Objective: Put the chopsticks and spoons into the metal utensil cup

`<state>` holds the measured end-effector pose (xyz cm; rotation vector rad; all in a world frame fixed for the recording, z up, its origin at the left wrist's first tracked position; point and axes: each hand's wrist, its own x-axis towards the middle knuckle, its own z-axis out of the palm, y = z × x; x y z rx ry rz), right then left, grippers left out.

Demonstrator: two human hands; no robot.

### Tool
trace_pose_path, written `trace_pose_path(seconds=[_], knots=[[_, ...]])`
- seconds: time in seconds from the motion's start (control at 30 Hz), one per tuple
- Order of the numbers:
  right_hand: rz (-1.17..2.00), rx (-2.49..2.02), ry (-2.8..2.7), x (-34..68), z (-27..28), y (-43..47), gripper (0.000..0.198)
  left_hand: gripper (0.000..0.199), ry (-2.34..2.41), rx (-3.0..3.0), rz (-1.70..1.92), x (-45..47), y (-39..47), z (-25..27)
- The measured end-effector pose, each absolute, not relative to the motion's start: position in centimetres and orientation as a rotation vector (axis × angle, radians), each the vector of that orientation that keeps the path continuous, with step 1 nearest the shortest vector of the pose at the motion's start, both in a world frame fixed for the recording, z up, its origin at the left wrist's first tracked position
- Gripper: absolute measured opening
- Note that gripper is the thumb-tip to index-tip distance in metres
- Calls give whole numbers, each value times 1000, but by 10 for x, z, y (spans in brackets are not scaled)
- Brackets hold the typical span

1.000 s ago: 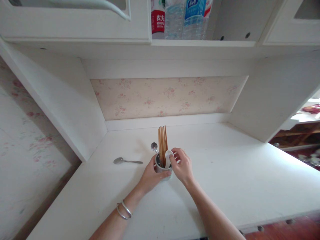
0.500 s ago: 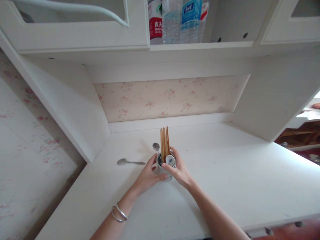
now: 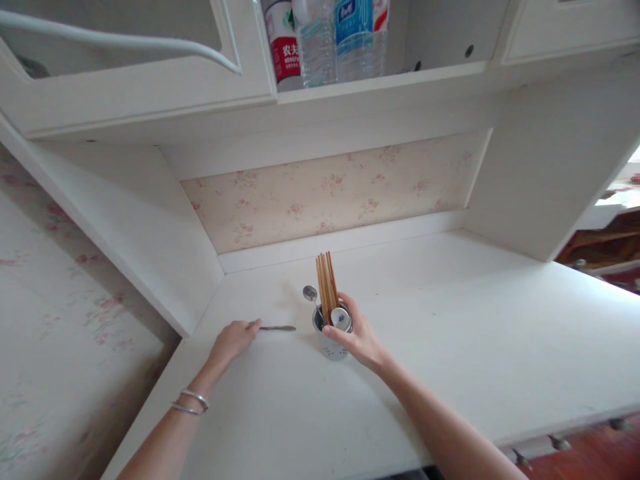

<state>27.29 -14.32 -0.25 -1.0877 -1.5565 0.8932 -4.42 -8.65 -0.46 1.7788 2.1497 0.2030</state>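
Out to the left, my left hand [image 3: 237, 337] closes over the bowl end of a metal spoon [image 3: 279, 328]. The spoon lies on the white tabletop, its handle pointing right and its bowl hidden under my fingers. My right hand [image 3: 361, 339] grips the right side of a light-coloured utensil holder [image 3: 331, 348], thumb at the front of the rim and fingers behind. Upright in the holder lean several wooden chopsticks [image 3: 327, 287], a small metal spoon [image 3: 310, 293] tilted left, and a white piece with a blue mark [image 3: 341, 319].
The white tabletop [image 3: 450, 320] runs back to a low ledge under a floral wall panel [image 3: 320, 193]. Overhead, a cabinet shelf holds plastic bottles [image 3: 315, 47]. White side panels [image 3: 525, 167] bound the space. Drawer knobs [image 3: 559, 443] show below the front edge.
My left hand has let go of the holder and moved left onto the spoon on the table. My right hand stays on the holder. The camera view has tilted slightly.
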Motion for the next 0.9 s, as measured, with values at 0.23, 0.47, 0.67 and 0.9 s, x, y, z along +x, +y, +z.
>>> trace_pose_path(seconds=[0.23, 0.47, 0.67, 0.9], knots=[[934, -1056, -1549, 276, 2, -144, 71, 48, 2198, 1673, 16, -35, -53, -7], [933, -1048, -1545, 277, 2, -143, 74, 32, 2132, 1572, 124, -37, -55, 1], [926, -1047, -1546, 276, 3, -143, 74, 48, 1829, 1674, 565, -7, -75, 57], [950, -1019, -1522, 275, 1, -144, 77, 47, 1454, 1780, 1201, 62, -112, 124]])
